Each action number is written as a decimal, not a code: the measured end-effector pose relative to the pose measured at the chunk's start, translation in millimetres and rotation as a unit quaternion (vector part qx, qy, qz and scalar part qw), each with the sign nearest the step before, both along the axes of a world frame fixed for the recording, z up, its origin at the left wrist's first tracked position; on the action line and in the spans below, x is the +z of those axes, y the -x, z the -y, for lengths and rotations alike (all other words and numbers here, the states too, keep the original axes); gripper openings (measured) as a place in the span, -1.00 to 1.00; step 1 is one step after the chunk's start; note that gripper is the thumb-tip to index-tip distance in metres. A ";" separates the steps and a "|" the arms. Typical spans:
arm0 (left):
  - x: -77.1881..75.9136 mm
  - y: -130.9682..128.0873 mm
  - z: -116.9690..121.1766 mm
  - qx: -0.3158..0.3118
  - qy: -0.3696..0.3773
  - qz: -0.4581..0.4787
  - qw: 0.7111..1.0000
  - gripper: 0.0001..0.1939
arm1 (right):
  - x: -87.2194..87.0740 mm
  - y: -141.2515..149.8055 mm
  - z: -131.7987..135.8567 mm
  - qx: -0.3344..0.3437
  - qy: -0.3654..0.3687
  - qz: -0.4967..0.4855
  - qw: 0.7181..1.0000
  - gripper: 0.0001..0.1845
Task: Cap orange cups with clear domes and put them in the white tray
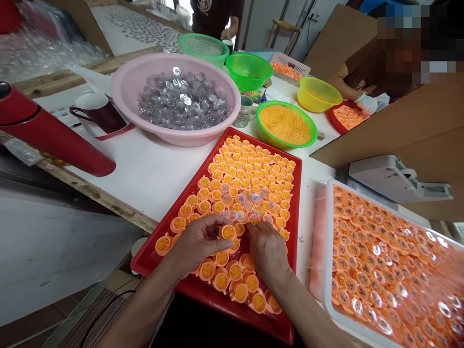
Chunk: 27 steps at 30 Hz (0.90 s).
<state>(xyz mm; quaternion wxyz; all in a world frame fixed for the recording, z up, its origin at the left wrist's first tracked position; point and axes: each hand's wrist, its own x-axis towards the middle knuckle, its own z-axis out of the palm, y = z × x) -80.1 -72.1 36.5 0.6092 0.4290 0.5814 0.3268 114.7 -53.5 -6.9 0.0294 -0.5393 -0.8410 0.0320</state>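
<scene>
Keeping red tray [297, 203] on the bench [145, 179] close to the body, with pink basin [181, 137] just beyond, probably for easy reach. With left hand [195, 237], holding orange cup [228, 232] over the tray, fingers curved and parted around it, seemingly to keep it level; with right hand [268, 249], bending fingers down just beside, near clear pieces [255, 198] on other cups, but cannot tell whether gripping anything, tips being hidden.

Glare on plastic, edges stretched
</scene>
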 end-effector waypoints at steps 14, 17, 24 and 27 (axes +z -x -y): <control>3.7 -0.6 -2.8 -0.013 0.012 -0.032 0.999 -0.71 | 4.1 -2.4 1.4 -0.030 0.021 0.029 0.999 -0.79; 6.3 -2.3 -3.3 -0.029 0.021 -0.032 0.999 -0.70 | 5.4 -2.0 1.1 -0.038 0.029 0.040 0.998 -0.78; 5.2 -6.9 0.6 -0.047 0.009 -0.046 0.998 -0.70 | 8.4 -1.3 -1.1 -0.032 0.064 0.053 0.996 -0.77; 4.9 -7.7 1.2 -0.049 0.015 -0.051 0.997 -0.72 | 11.1 -2.1 -2.4 -0.022 0.080 0.057 0.995 -0.76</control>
